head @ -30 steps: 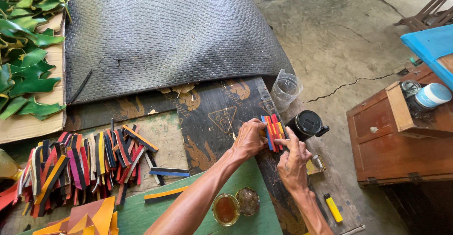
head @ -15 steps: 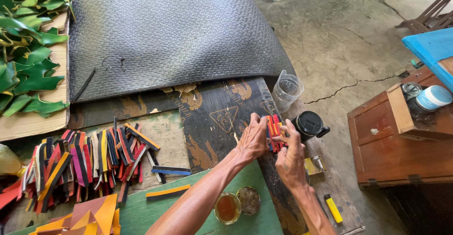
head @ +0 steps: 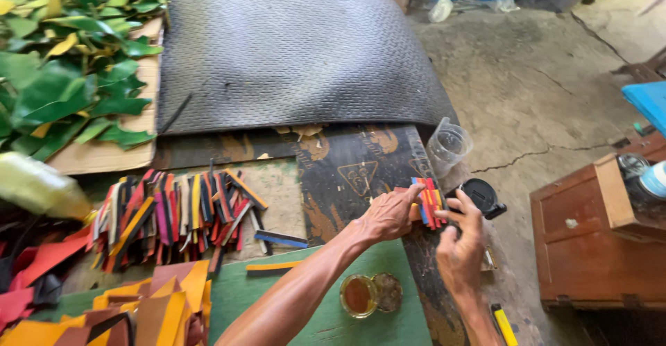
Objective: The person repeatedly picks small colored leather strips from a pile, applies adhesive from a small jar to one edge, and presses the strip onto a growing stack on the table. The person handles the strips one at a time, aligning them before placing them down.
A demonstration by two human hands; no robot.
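Both hands are squaring up a small bundle of coloured strips: the left hand pinches it, the right hand grasps its 3 o'clock edge. Adding another strip would likely mean reaching to the pile of strips at 9 o'clock.

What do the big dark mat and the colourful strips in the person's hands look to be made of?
The mat looks like rubber: black, matte, ridged texture, draping edges. The strips, held between the left hand and right hand, seem to be layered rubber or foam, with dull, flat-cut coloured edges.
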